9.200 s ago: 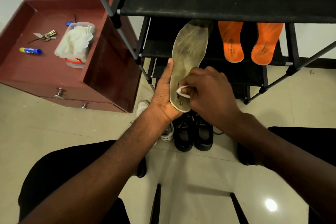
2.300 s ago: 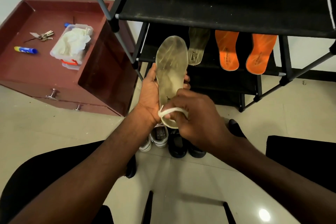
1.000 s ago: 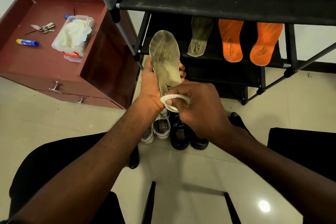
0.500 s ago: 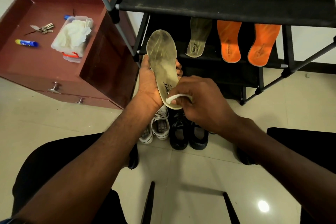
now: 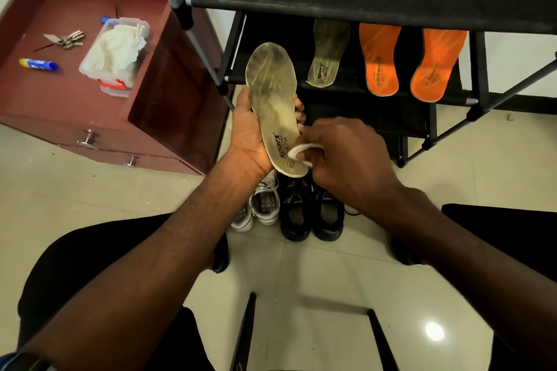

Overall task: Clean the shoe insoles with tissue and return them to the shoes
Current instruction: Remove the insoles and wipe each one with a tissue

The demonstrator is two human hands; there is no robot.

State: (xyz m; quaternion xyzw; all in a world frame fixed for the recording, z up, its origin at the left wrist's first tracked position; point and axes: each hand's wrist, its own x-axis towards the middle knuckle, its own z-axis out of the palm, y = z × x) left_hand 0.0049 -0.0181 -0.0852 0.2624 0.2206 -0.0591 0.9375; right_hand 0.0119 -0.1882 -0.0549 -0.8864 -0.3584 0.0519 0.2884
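Evidently the wiping step is in hand: a worn, yellowish foam insole (image 5: pixel 275 108) is gripped upright by the left hand (image 5: pixel 247 129), while a folded white tissue (image 5: pixel 303 151) is pinched against its heel by the right hand (image 5: pixel 343 159). Next, rubbing toward the grimy toe is probably called for, before it is returned to the black shoes (image 5: pixel 312 211) below.
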